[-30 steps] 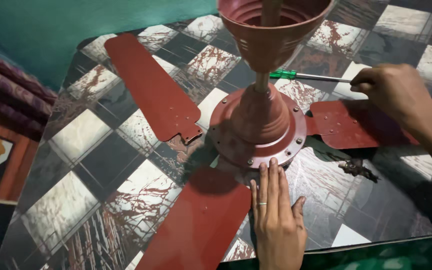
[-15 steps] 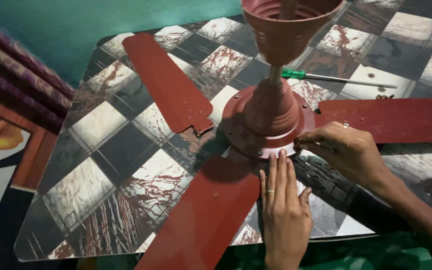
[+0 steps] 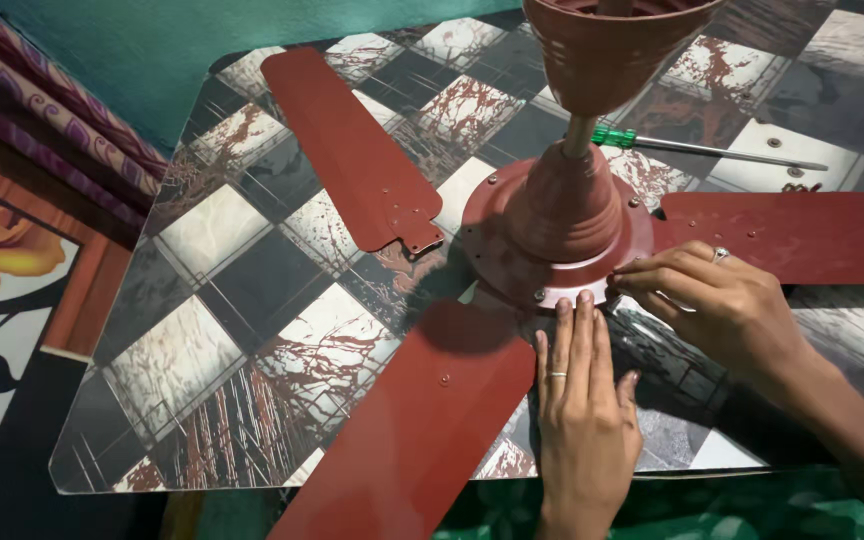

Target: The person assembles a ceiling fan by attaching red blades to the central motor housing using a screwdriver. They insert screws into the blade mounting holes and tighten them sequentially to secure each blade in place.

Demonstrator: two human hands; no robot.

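A red-brown ceiling fan motor [image 3: 562, 230] stands on a tile-patterned table [image 3: 202, 230], its cone-shaped canopy cup [image 3: 612, 50] up on the rod. My left hand [image 3: 584, 410] lies flat on the table, fingertips against the motor's front rim. My right hand [image 3: 727, 305] reaches in from the right, fingers together at the rim; its thumb is hidden, so any grip is unclear. One blade [image 3: 422, 420] runs toward me beside my left hand. Another blade [image 3: 802, 235] points right. A third blade [image 3: 352, 150] lies loose at the upper left, just off the motor.
A green-handled screwdriver [image 3: 617, 137] lies behind the motor, its shaft pointing right. A small screw [image 3: 774, 143] rests near it. The table's near edge is close to my wrists. A striped cloth [image 3: 42, 100] and a flower-patterned floor are at the left.
My right hand left the screwdriver on the table and came down to the motor's front right rim. My left hand stayed flat by the rim. The view shifted slightly left.
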